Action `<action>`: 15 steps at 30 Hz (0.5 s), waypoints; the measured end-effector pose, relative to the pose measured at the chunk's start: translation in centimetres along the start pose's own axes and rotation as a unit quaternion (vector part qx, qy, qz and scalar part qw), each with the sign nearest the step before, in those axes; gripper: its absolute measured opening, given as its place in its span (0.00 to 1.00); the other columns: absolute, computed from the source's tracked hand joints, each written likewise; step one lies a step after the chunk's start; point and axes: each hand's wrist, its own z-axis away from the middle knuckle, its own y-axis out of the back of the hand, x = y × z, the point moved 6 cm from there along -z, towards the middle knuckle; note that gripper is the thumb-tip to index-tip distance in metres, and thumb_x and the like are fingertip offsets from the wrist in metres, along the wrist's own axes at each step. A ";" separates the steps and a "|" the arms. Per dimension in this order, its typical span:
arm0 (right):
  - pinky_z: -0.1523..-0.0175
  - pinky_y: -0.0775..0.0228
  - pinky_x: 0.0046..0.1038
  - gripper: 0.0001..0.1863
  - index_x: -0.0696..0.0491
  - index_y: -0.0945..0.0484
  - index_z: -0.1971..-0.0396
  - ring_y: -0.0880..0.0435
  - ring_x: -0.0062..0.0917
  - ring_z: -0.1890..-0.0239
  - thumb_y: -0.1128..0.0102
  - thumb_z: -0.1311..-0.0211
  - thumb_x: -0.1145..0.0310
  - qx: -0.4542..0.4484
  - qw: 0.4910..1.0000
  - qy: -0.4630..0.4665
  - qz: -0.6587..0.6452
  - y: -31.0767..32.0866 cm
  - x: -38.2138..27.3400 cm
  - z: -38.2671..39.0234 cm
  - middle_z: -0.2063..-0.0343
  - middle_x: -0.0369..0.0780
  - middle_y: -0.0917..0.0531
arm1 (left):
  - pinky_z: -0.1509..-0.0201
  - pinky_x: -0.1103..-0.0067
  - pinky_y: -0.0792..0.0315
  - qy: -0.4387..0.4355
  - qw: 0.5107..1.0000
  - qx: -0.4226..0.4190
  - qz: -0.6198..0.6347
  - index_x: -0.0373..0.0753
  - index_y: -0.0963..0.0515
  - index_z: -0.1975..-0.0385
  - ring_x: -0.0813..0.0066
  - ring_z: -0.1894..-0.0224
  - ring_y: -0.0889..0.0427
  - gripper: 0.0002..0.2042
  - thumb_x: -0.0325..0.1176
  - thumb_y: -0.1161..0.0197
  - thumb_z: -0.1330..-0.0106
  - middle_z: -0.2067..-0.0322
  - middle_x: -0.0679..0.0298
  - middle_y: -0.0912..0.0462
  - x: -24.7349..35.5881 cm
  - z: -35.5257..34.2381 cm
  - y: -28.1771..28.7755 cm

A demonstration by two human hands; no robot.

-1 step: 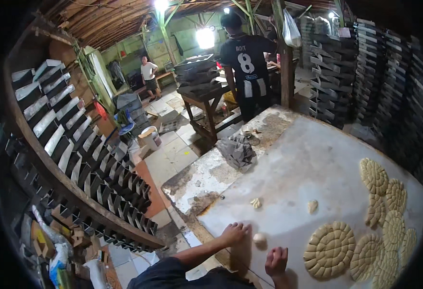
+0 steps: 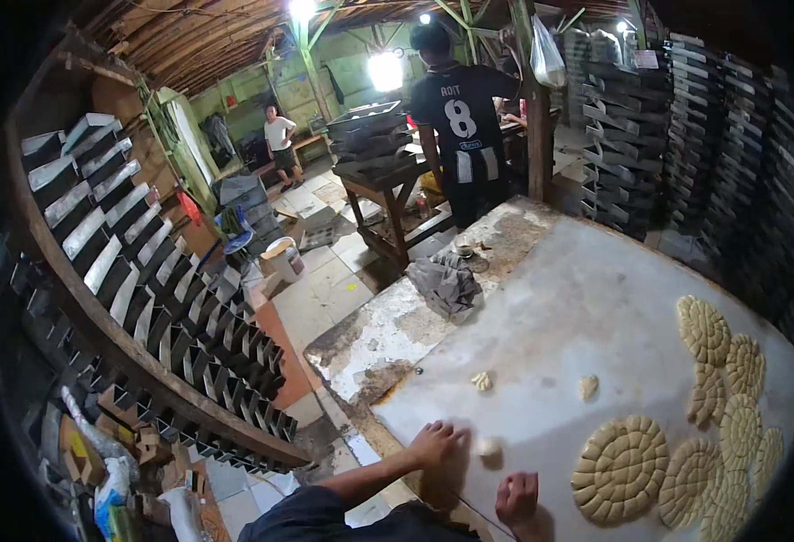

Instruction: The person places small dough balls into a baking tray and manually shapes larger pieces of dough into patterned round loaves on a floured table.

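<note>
A small pale dough ball (image 2: 490, 449) sits on the worktop between my two hands, touching neither. To its left, my left hand (image 2: 438, 443) rests by the table's near edge, fingers stretched over the surface. My right hand (image 2: 517, 497) is curled into a loose fist to the ball's near right; nothing shows in it. Right of that hand lies a big round of dough pieces (image 2: 620, 470), pressed close in rings. Farther off are a small scrap of dough (image 2: 481, 381) and another little dough lump (image 2: 588, 387).
More dough rounds (image 2: 738, 429) crowd the table's right side. A grey cloth (image 2: 447, 285) lies on the worn far-left border. Metal pans fill a rack (image 2: 135, 226) at left; stacked pans (image 2: 627, 144) stand at back right. A person in a dark shirt (image 2: 460, 117) stands beyond the table.
Both hands have shifted very slightly toward me. The dough ball stays practically in place.
</note>
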 end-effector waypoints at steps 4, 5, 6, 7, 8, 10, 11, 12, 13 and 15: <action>0.54 0.33 0.53 0.12 0.54 0.28 0.64 0.24 0.44 0.52 0.46 0.38 0.60 -0.114 0.980 0.100 0.131 1.6 1.9 6.3 0.64 0.46 0.20 | 0.47 0.64 0.32 -0.114 0.986 0.065 0.102 0.51 0.21 0.46 0.58 0.49 0.28 0.18 0.42 0.37 0.36 0.56 0.61 0.22 -4.9 5.6 -0.6; 0.52 0.31 0.57 0.18 0.50 0.30 0.54 0.21 0.44 0.41 0.49 0.28 0.50 -0.150 0.966 0.069 0.201 2.2 2.8 6.4 0.57 0.44 0.15 | 0.47 0.64 0.32 -0.114 0.986 0.067 0.099 0.51 0.21 0.46 0.58 0.49 0.28 0.18 0.42 0.37 0.36 0.56 0.61 0.22 -5.9 4.2 -0.4; 0.51 0.33 0.55 0.13 0.54 0.29 0.65 0.24 0.44 0.51 0.45 0.40 0.59 -0.099 0.973 0.084 0.193 3.0 3.0 4.5 0.64 0.46 0.20 | 0.47 0.63 0.32 -0.074 0.987 0.107 0.093 0.50 0.20 0.48 0.57 0.50 0.28 0.17 0.42 0.36 0.37 0.56 0.61 0.22 -7.0 2.0 0.3; 0.50 0.35 0.52 0.09 0.58 0.28 0.76 0.28 0.45 0.61 0.41 0.53 0.69 -0.051 0.978 0.095 0.182 3.4 2.6 2.0 0.71 0.48 0.25 | 0.47 0.63 0.32 -0.032 0.986 0.141 0.088 0.49 0.20 0.51 0.57 0.50 0.28 0.15 0.41 0.34 0.37 0.57 0.61 0.22 -7.7 0.0 0.9; 0.44 0.38 0.53 0.11 0.58 0.29 0.76 0.29 0.45 0.59 0.40 0.55 0.67 -0.005 0.981 0.054 0.184 3.1 2.4 -0.1 0.70 0.48 0.27 | 0.47 0.63 0.32 -0.007 0.977 0.186 0.107 0.48 0.20 0.53 0.56 0.51 0.28 0.14 0.42 0.34 0.38 0.58 0.60 0.22 -7.0 -2.4 1.7; 0.38 0.40 0.54 0.10 0.59 0.29 0.74 0.29 0.48 0.56 0.41 0.52 0.68 0.007 0.988 0.023 0.150 0.5 2.3 -2.7 0.68 0.50 0.27 | 0.46 0.63 0.31 0.014 0.963 0.231 0.137 0.46 0.20 0.56 0.56 0.52 0.27 0.13 0.42 0.33 0.39 0.59 0.60 0.21 -4.7 -5.8 2.6; 0.37 0.39 0.54 0.10 0.59 0.29 0.74 0.28 0.49 0.56 0.41 0.50 0.68 0.032 0.990 0.001 0.138 -0.5 1.1 -3.2 0.68 0.50 0.27 | 0.46 0.63 0.31 -0.006 0.961 0.229 0.153 0.45 0.20 0.57 0.56 0.53 0.27 0.13 0.41 0.33 0.40 0.58 0.60 0.21 -3.3 -6.6 2.5; 0.36 0.39 0.55 0.10 0.59 0.29 0.74 0.28 0.50 0.57 0.41 0.49 0.68 0.017 0.989 0.011 0.145 -2.3 1.1 -2.5 0.69 0.51 0.27 | 0.46 0.63 0.31 -0.006 0.961 0.222 0.163 0.45 0.20 0.57 0.56 0.53 0.27 0.13 0.41 0.33 0.40 0.58 0.60 0.21 -1.8 -6.3 2.1; 0.35 0.39 0.55 0.10 0.60 0.29 0.73 0.28 0.51 0.57 0.41 0.48 0.69 -0.001 0.989 0.023 0.148 -4.0 0.8 -1.4 0.69 0.51 0.27 | 0.46 0.63 0.31 0.023 0.968 0.171 0.182 0.44 0.21 0.58 0.56 0.52 0.26 0.13 0.39 0.32 0.40 0.57 0.60 0.21 -0.7 -5.8 1.3; 0.34 0.39 0.57 0.10 0.60 0.27 0.72 0.25 0.53 0.53 0.41 0.46 0.68 -0.094 0.991 0.027 0.089 -5.2 0.1 2.6 0.67 0.53 0.23 | 0.46 0.64 0.30 0.054 0.970 0.122 0.202 0.43 0.21 0.59 0.57 0.52 0.25 0.12 0.38 0.32 0.40 0.56 0.60 0.20 -0.4 -4.0 -0.8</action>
